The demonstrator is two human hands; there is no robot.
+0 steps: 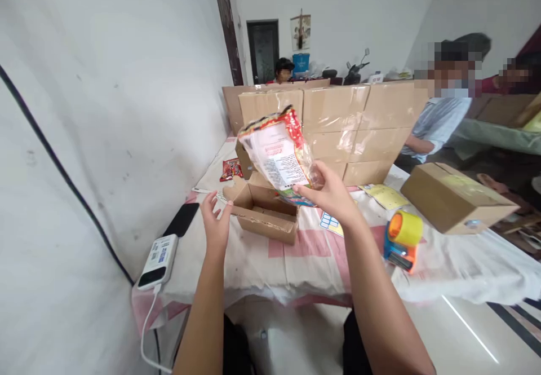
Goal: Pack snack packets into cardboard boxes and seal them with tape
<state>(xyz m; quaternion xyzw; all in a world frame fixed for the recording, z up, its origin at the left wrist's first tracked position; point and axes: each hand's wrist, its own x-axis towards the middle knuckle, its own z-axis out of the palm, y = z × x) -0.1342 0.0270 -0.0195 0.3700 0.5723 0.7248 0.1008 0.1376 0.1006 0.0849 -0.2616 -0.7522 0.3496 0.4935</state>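
My right hand (332, 194) grips a snack bag (279, 152) with a white label and red edge, held tilted just above an open cardboard box (264, 214) on the table. My left hand (215, 220) rests at the box's left flap, fingers closed on the flap's edge. The box's inside looks bare from here.
A stack of sealed cardboard boxes (338, 127) lines the far side. A tape dispenser (401, 239) and a closed box (456, 197) lie to the right. A power bank (158, 259), a phone (181, 220) and a red packet (231, 169) lie left. Other people sit behind.
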